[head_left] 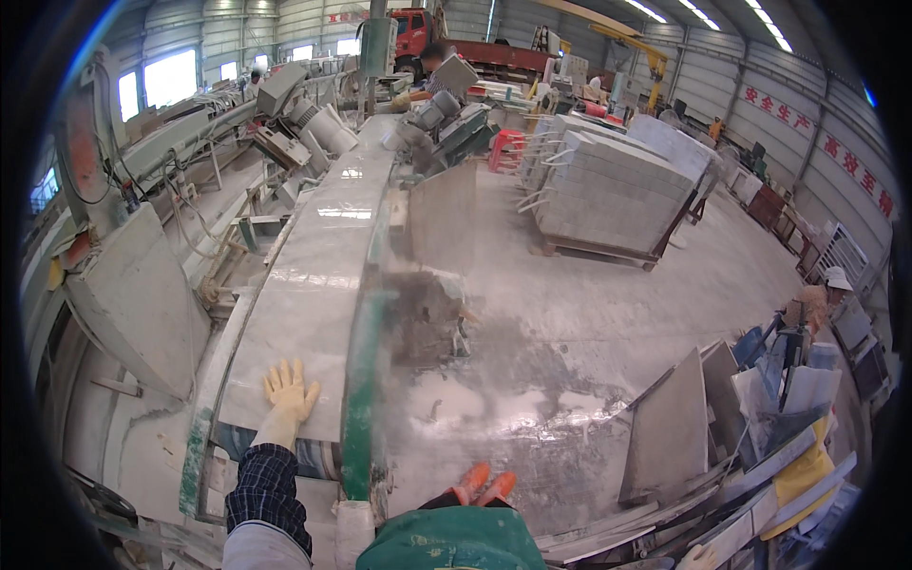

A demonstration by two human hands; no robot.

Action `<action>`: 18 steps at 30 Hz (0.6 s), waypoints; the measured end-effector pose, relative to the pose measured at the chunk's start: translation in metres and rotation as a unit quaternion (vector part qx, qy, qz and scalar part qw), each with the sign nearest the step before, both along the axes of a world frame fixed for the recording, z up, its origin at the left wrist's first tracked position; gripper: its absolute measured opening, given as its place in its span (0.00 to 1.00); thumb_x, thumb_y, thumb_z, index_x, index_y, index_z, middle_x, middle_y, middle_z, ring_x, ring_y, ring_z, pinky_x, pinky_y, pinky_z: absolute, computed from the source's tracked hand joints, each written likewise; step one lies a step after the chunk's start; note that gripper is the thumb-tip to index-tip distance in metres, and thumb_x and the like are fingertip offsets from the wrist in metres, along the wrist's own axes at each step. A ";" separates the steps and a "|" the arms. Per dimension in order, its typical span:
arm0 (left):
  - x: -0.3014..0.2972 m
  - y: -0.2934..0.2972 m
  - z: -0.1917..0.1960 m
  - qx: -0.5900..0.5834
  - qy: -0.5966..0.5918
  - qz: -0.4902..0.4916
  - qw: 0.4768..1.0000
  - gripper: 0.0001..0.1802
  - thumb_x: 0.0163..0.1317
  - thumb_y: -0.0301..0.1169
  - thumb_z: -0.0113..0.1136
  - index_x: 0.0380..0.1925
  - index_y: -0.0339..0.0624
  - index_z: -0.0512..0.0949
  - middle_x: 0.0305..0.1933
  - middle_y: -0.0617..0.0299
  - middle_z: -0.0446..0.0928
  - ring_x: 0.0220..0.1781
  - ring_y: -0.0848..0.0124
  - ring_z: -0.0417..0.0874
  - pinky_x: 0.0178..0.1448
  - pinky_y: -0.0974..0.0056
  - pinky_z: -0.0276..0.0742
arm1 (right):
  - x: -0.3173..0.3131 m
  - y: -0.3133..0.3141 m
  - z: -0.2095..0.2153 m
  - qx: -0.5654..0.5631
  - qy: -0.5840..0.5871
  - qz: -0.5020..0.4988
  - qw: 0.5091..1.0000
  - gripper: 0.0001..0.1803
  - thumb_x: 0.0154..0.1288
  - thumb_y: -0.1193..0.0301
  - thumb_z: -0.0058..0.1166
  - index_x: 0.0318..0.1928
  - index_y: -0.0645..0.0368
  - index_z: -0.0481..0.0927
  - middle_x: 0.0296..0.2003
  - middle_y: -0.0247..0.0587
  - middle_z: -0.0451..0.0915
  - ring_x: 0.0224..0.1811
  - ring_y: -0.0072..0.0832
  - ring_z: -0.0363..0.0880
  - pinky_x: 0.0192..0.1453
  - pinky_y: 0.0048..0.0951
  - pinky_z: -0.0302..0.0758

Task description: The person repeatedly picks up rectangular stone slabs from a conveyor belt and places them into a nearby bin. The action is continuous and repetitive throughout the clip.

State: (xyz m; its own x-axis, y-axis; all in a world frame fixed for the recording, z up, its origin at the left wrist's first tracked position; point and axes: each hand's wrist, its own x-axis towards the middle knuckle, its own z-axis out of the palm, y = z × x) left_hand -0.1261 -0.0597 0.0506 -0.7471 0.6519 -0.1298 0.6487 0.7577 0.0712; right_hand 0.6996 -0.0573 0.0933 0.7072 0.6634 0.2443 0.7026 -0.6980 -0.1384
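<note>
My left hand (290, 397), in a cream rubber glove, lies flat with fingers spread on a pale, wet stone slab (294, 332). The slab rests on a long conveyor bed between green side rails (363, 380), over a roller (318, 458). Farther along the same line, more glossy slab surface runs toward motor-driven machine heads (437, 112). At the lower right edge, part of my right hand (699, 559) shows in a similar glove, beside leaning stone strips (736, 532). Its fingers are mostly cut off, so its grip is unclear.
Stone offcuts (670, 427) and a yellow cloth (803, 465) crowd the right. Stacked pale blocks (608, 190) stand on a pallet beyond the wet floor (513, 380). A person (812, 304) in a white hat is at the right; another (439, 81) is by the far machine.
</note>
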 end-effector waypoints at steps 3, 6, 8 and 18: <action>-0.001 0.001 -0.001 0.000 0.001 -0.003 1.000 0.43 0.67 0.60 0.39 0.77 0.52 0.47 0.80 0.46 0.43 0.81 0.44 0.40 0.80 0.43 0.29 | 0.011 0.006 0.002 -0.010 0.029 0.004 1.000 0.35 0.67 0.41 0.42 0.64 0.50 0.74 0.60 0.55 0.74 0.59 0.51 0.75 0.64 0.47 0.71; -0.004 0.001 -0.003 0.002 -0.005 -0.006 1.000 0.43 0.67 0.59 0.39 0.76 0.52 0.48 0.80 0.46 0.44 0.81 0.44 0.41 0.80 0.42 0.30 | 0.020 0.010 -0.004 0.035 -0.063 0.049 0.996 0.34 0.69 0.43 0.42 0.64 0.54 0.74 0.62 0.53 0.73 0.59 0.51 0.75 0.64 0.48 0.70; -0.008 0.001 -0.003 0.010 -0.014 -0.011 1.000 0.43 0.67 0.59 0.40 0.76 0.52 0.50 0.80 0.46 0.44 0.81 0.44 0.41 0.80 0.42 0.31 | 0.021 0.011 -0.004 0.048 -0.075 0.055 0.994 0.32 0.69 0.45 0.42 0.62 0.55 0.75 0.61 0.53 0.74 0.59 0.51 0.75 0.63 0.48 0.71; 0.047 0.034 -0.007 0.218 0.108 -0.243 0.939 0.36 0.62 0.47 0.56 0.67 0.43 0.66 0.69 0.43 0.66 0.74 0.44 0.59 0.77 0.41 0.46 | 0.104 0.052 -0.032 -0.098 -0.097 -0.017 0.990 0.30 0.75 0.49 0.37 0.65 0.56 0.72 0.64 0.50 0.71 0.67 0.44 0.68 0.66 0.48 0.67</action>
State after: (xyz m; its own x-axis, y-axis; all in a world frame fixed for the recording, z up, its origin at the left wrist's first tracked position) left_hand -0.0792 -0.0256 0.0434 -0.3253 0.8792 0.3480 0.9455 0.2971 0.1332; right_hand 0.8034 -0.0056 0.0618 0.6827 0.6875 0.2474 0.6779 -0.7224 0.1367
